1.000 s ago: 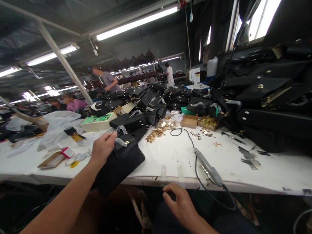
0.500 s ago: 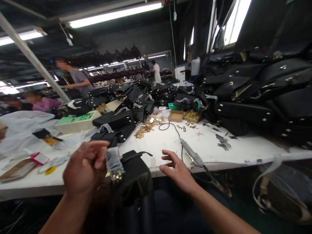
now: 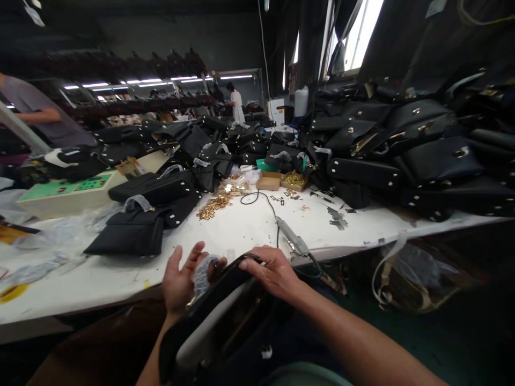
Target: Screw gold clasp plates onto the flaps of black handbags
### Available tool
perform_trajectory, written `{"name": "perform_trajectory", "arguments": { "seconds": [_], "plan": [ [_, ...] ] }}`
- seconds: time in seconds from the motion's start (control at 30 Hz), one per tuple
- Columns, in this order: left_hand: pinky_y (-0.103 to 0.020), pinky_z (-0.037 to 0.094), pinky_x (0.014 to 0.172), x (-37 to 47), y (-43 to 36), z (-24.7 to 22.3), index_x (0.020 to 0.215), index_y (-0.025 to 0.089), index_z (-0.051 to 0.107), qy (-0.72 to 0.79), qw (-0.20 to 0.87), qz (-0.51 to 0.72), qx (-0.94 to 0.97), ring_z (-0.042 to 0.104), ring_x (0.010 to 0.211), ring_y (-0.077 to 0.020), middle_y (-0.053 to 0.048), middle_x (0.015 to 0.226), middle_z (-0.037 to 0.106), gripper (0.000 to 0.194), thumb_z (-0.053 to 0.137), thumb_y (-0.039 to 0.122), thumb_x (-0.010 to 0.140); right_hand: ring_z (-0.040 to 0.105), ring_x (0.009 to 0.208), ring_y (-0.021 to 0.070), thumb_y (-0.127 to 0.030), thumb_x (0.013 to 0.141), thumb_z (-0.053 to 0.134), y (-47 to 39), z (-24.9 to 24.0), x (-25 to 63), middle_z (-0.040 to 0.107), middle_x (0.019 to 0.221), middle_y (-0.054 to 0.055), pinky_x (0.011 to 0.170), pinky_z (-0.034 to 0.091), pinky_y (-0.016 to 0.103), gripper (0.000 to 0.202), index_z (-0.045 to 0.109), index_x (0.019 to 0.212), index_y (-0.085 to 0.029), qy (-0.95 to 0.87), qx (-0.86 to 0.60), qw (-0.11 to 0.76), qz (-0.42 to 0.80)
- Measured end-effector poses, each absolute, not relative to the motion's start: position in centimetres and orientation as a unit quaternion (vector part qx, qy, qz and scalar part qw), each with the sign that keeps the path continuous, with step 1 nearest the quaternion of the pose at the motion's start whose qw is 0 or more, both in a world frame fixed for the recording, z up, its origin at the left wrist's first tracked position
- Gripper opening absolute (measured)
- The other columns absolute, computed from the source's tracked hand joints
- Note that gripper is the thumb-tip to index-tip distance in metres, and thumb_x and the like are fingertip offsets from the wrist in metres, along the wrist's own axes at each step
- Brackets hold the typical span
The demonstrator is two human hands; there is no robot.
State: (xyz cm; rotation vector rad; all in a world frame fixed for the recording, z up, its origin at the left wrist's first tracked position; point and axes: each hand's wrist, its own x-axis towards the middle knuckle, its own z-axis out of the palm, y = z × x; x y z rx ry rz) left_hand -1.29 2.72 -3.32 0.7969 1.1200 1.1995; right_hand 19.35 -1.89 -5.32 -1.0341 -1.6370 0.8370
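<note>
A black handbag is tilted in front of me below the table's front edge, its mouth gaping and a pale inner surface showing. My right hand grips its upper edge, thumb on the near side and fingers over the far side. Beside the bag's plastic-wrapped handle is my left hand, thumb and fingers spread. Part of that hand is hidden behind the handle and bag, so I cannot tell whether it touches them. The bag's lower part is dark and hard to make out.
On the white table lie gold metal fittings, a corded grey electric screwdriver, a cardboard box and a black bag. Black bags are heaped at the back and right. A person stands far left.
My right hand, empty before, now grips the handbag's edge. The bag has tilted, showing its inside. My left hand has moved right with its fingers spreading. The view has swung right.
</note>
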Motion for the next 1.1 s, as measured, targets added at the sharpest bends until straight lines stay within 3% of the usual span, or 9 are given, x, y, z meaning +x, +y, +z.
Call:
{"name": "perform_trajectory", "arguments": {
  "seconds": [0.1, 0.17, 0.3, 0.47, 0.6, 0.77, 0.97, 1.1],
  "plan": [
    [-0.027, 0.046, 0.048, -2.0, 2.9, -4.9, 0.1, 0.017, 0.069, 0.468, 0.688, 0.447, 0.328, 0.047, 0.047, -0.0128, 0.003, 0.058, 0.047, 0.05, 0.061, 0.062, 0.08, 0.062, 0.07, 0.014, -0.05, 0.096, 0.056, -1.6, -6.6, 19.8, 0.07, 0.072, -0.002, 0.069, 0.041, 0.024, 0.036, 0.077, 0.084, -0.023, -0.684, -0.502, 0.435, 0.3],
    [-0.026, 0.047, 0.052, -2.9, 3.0, -5.3, 0.103, 0.015, 0.071, 0.484, 0.662, 0.42, 0.388, 0.052, 0.054, -0.0136, 0.002, 0.062, 0.053, 0.052, 0.066, 0.06, 0.079, 0.063, 0.071, 0.0143, -0.046, 0.095, 0.06, -1.3, -7.4, 20.0, 0.072, 0.074, -0.002, 0.067, 0.039, 0.024, 0.03, 0.077, 0.084, -0.025, -0.675, -0.562, 0.392, 0.273],
    [-0.034, 0.054, 0.082, -3.8, 2.9, -5.6, 0.111, 0.019, 0.073, 0.534, 0.483, 0.38, 0.58, 0.067, 0.092, -0.024, -0.007, 0.098, 0.073, 0.05, 0.07, 0.058, 0.079, 0.063, 0.07, 0.0153, -0.047, 0.091, 0.062, -0.3, -9.2, 20.0, 0.072, 0.072, -0.001, 0.064, 0.035, 0.025, 0.029, 0.077, 0.079, -0.025, -0.659, -0.636, 0.312, 0.253],
    [-0.047, 0.044, 0.107, -1.5, 2.5, -8.6, 0.124, 0.023, 0.067, 0.49, 0.224, 0.27, 0.798, 0.061, 0.119, -0.0296, -0.009, 0.129, 0.067, 0.044, 0.066, 0.043, 0.085, 0.054, 0.062, 0.0135, -0.05, 0.093, 0.056, 1.8, -10.7, 20.1, 0.065, 0.063, 0.0, 0.058, 0.03, 0.025, 0.041, 0.073, 0.07, -0.021, -0.663, -0.646, 0.262, 0.275],
    [-0.051, 0.048, 0.096, 0.0, 2.6, -12.1, 0.127, 0.02, 0.063, 0.466, 0.127, 0.197, 0.853, 0.064, 0.108, -0.0306, -0.011, 0.122, 0.07, 0.04, 0.058, 0.037, 0.092, 0.052, 0.061, 0.0136, -0.045, 0.09, 0.059, 3.4, -11.0, 20.6, 0.062, 0.059, 0.0, 0.057, 0.029, 0.025, 0.039, 0.07, 0.064, -0.019, -0.673, -0.648, 0.213, 0.285],
    [-0.048, 0.045, 0.089, 0.3, 3.0, -13.0, 0.128, 0.021, 0.062, 0.458, 0.07, 0.198, 0.864, 0.064, 0.101, -0.0292, -0.011, 0.113, 0.07, 0.035, 0.053, 0.035, 0.097, 0.057, 0.064, 0.0156, -0.047, 0.092, 0.055, 4.9, -11.0, 20.3, 0.067, 0.065, 0.003, 0.057, 0.03, 0.026, 0.04, 0.072, 0.068, -0.02, -0.693, -0.651, 0.158, 0.267],
    [-0.046, 0.043, 0.088, 1.3, 4.7, -13.9, 0.121, 0.021, 0.064, 0.464, 0.06, 0.214, 0.857, 0.061, 0.098, -0.0277, -0.009, 0.105, 0.068, 0.029, 0.055, 0.028, 0.094, 0.066, 0.077, 0.0205, -0.049, 0.091, 0.057, 7.9, -11.0, 20.0, 0.075, 0.08, 0.007, 0.061, 0.036, 0.026, 0.037, 0.077, 0.074, -0.023, -0.732, -0.648, 0.075, 0.197],
    [-0.043, 0.045, 0.082, 1.5, 5.9, -15.8, 0.121, 0.021, 0.064, 0.471, 0.075, 0.235, 0.847, 0.06, 0.096, -0.027, -0.009, 0.105, 0.067, 0.029, 0.059, 0.027, 0.093, 0.067, 0.076, 0.0202, -0.044, 0.081, 0.07, 11.1, -10.4, 21.0, 0.076, 0.08, 0.003, 0.064, 0.04, 0.026, 0.02, 0.08, 0.08, -0.027, -0.755, -0.611, 0.066, 0.229]
  ]
}}
